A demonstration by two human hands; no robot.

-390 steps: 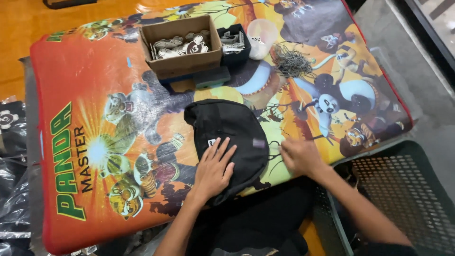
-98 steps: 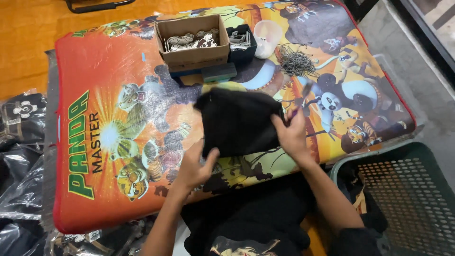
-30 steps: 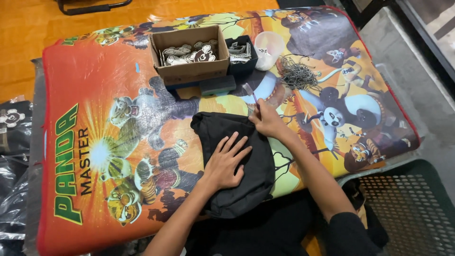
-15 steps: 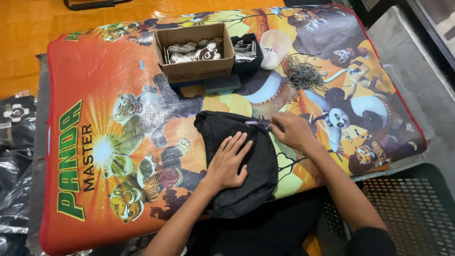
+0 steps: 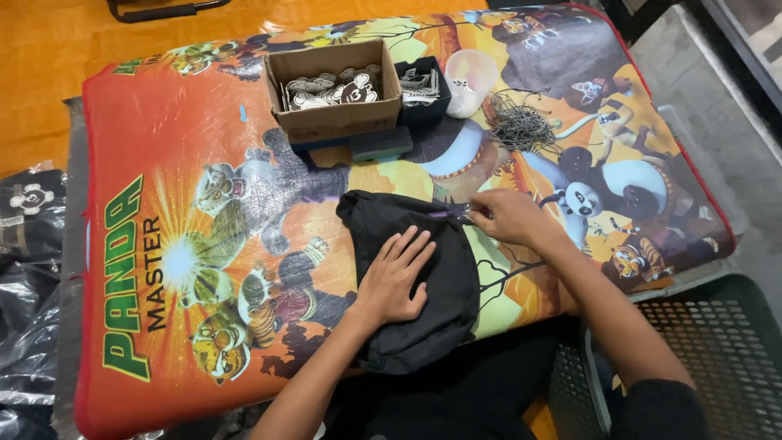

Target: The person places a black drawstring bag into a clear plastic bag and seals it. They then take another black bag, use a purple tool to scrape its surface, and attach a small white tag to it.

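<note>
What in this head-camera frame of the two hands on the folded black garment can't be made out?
- Head view: what the right hand pinches at the folded black fabric garment edge; the fingers cover it and it is too small.
- Head view: the bottom of the brown cardboard box; pale tags fill it.
- Head view: the person's body, cut off by the lower edge.
- Head view: the fabric under the left hand, covered by the palm.

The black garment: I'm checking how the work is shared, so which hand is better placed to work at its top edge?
Right hand: its fingers already pinch there, while the left hand lies flat on the black garment.
</note>
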